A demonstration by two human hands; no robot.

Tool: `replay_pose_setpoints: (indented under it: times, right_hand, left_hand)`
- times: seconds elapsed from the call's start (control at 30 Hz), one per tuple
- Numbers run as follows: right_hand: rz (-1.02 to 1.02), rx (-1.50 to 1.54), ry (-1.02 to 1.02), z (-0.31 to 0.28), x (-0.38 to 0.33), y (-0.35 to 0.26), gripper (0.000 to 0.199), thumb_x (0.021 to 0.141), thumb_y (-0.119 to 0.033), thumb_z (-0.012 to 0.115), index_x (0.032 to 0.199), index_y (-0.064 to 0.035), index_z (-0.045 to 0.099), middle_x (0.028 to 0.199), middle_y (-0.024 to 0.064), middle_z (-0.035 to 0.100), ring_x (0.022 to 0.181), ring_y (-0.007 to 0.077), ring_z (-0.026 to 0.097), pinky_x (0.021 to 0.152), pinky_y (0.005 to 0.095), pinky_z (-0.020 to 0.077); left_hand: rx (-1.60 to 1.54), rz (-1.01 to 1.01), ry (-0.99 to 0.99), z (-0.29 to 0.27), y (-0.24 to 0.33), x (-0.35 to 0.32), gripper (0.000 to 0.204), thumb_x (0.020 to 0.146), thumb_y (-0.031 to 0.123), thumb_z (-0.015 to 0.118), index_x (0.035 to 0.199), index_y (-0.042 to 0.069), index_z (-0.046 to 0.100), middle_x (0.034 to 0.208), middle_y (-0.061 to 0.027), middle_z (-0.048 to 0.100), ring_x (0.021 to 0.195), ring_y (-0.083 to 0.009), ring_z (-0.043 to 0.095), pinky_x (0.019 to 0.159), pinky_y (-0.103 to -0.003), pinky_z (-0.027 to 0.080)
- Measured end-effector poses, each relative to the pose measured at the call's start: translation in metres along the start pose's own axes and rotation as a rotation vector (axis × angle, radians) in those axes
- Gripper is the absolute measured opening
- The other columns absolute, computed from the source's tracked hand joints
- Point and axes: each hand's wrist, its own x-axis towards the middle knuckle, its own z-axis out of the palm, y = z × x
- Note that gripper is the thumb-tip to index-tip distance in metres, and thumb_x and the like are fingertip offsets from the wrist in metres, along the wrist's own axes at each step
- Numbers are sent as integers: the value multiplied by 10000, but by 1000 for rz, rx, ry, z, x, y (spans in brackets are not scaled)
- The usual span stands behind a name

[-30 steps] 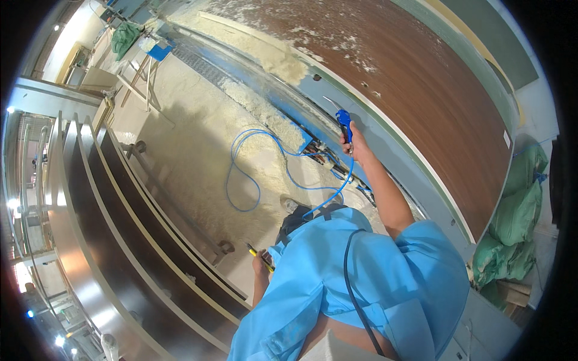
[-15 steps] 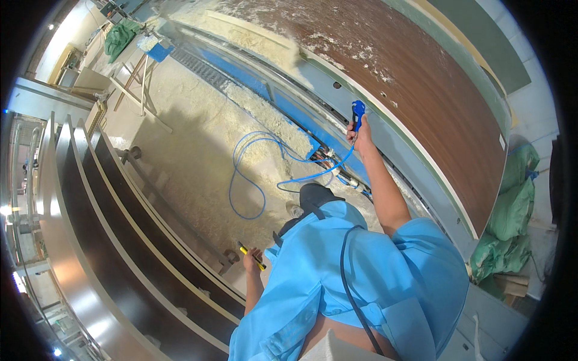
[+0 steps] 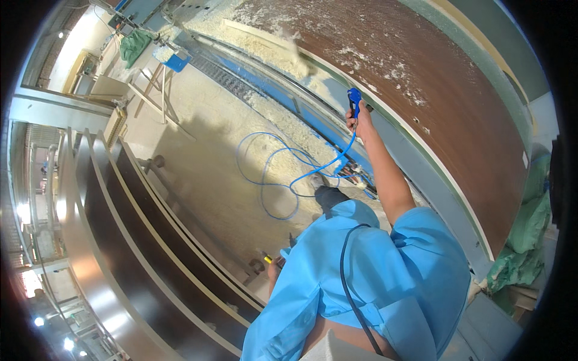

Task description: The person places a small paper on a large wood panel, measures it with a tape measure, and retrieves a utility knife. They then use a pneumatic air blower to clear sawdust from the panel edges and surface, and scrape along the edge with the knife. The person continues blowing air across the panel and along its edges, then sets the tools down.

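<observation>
My right hand (image 3: 362, 122) is wrapped round a blue air blow gun (image 3: 354, 97), held out over the near edge of a brown wood-grain board (image 3: 415, 78). From its handle a blue air hose (image 3: 345, 150) runs down and loops over the dusty floor. Pale sawdust (image 3: 289, 57) lies along the board's far end, with white flakes scattered across its surface. Low on the left, my left hand (image 3: 274, 271) is closed on a slim yellow-and-black tool (image 3: 267, 257); its exact kind is too small to make out. My body partly hides that hand.
Several dark panels (image 3: 138, 222) stand on edge at my left. A blue machine rail (image 3: 283, 96) runs beside the board, sawdust heaped along it. Farther off are a blue bin (image 3: 176, 62) and wooden trestle legs (image 3: 158, 96). Green sacks (image 3: 521, 240) lie at the right.
The blow gun in my right hand has shifted slightly left and away. My left hand has drawn in toward my body with the yellow-and-black tool. The hose loops have moved, and the view has turned somewhat.
</observation>
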Motion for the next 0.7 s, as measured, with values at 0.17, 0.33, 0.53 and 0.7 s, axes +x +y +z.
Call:
replay_pose_setpoints:
  times: [0.17, 0.33, 0.53, 0.7]
  right_hand:
    - [74, 15, -18, 57, 51, -3, 659, 999, -687, 347, 814, -83, 535, 611, 41, 539, 385, 94, 350, 389, 267, 300]
    - [35, -72, -72, 84, 91, -8, 636, 988, -690, 384, 831, -94, 539, 615, 36, 538, 396, 91, 343, 398, 267, 308]
    - [-39, -244, -48, 20, 64, -13, 614, 969, -701, 426, 838, -113, 547, 616, 38, 540, 409, 103, 380, 404, 289, 325]
    - [24, -269, 63, -71, -26, -2, 669, 937, -744, 439, 753, -110, 553, 585, 24, 526, 403, 107, 401, 397, 303, 323]
  left_hand:
    - [-259, -157, 105, 23, 94, 32, 347, 936, 273, 593, 1143, -4, 616, 1005, -162, 708, 860, -286, 667, 755, -381, 529]
    - [-317, -8, 138, 35, 175, 36, 252, 921, 226, 621, 1085, 35, 609, 968, -143, 706, 809, -235, 664, 694, -332, 517]
    - [-301, -42, 68, 48, 173, 42, 278, 906, 228, 646, 1092, 23, 615, 967, -138, 704, 829, -237, 670, 730, -335, 533]
    - [67, -57, 5, 41, 124, 48, 210, 906, 224, 650, 1028, 54, 658, 793, -66, 658, 674, -209, 629, 603, -336, 501]
